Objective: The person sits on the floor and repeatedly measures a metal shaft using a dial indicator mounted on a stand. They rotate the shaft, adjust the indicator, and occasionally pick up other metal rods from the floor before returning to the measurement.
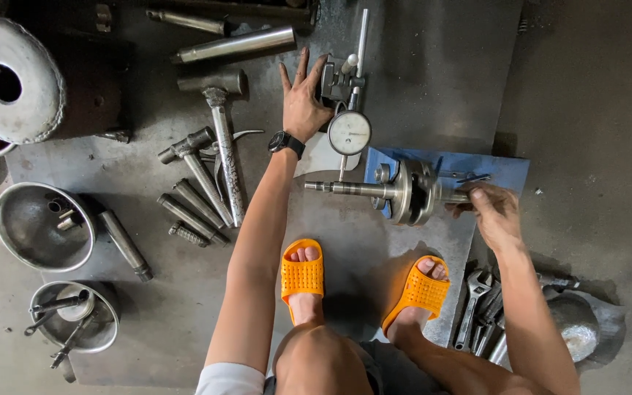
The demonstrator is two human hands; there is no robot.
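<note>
Two hands work over a steel floor plate (404,95) where a crankshaft (404,192) lies on its side near the plate's right edge, on a blue stand (506,170), with a dial gauge (350,132) standing just behind it. The likely trouble, as I judge it, is a nudge: the left hand (303,102) lies against the gauge's base (334,80), and any push there could shift the needle off the shaft and spoil the reading; a rough turn at the shaft's end could also roll it off its supports. The left hand's fingers are spread flat on the plate, thumb touching the base. The right hand (493,208) curls its fingers (477,196) round the shaft's right end, pinching it.
</note>
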